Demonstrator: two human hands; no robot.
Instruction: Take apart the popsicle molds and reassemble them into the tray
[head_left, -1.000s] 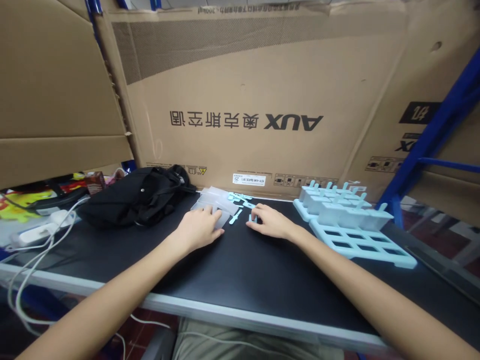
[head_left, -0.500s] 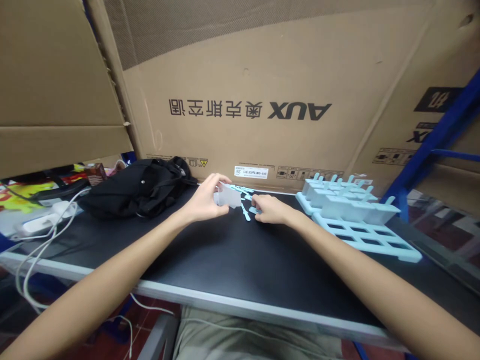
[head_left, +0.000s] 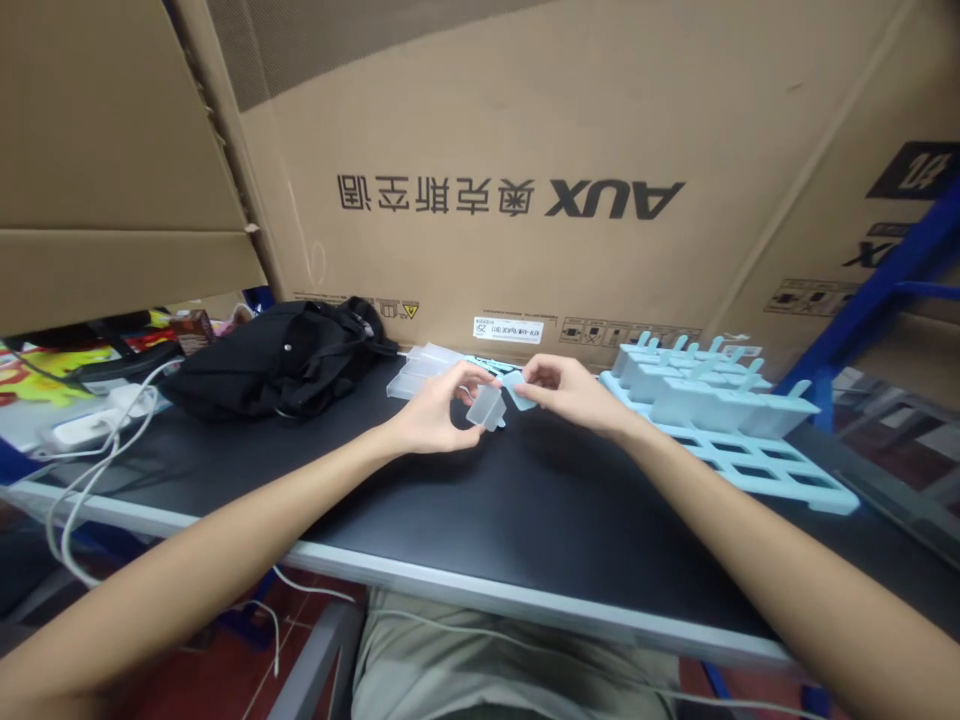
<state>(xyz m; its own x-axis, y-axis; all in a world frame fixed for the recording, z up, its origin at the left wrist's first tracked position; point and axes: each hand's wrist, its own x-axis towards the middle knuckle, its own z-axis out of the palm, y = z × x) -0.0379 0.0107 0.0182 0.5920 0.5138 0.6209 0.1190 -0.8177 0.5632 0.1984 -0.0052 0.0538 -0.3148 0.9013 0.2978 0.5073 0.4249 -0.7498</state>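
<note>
My left hand (head_left: 435, 415) holds a small clear plastic mold cup (head_left: 484, 407) just above the black table (head_left: 480, 520). My right hand (head_left: 574, 392) pinches a pale blue stick lid (head_left: 518, 390) right beside the cup, the two nearly touching. More clear cups (head_left: 420, 371) and loose pale blue sticks (head_left: 486, 365) lie behind my hands near the cardboard. To the right sits a pale blue ice-pop tray (head_left: 757, 463) with filled molds (head_left: 705, 392) at its far end and empty slots nearer me.
A black bag (head_left: 285, 355) lies at the back left. White cables and adapters (head_left: 97, 425) trail over the left table edge. Large cardboard boxes (head_left: 525, 180) wall off the back. A blue shelf post (head_left: 885, 290) rises at right.
My left hand lifted a clear cup off the pile and brought it toward the middle. My right hand picked up a blue stick lid and raised it to the cup.
</note>
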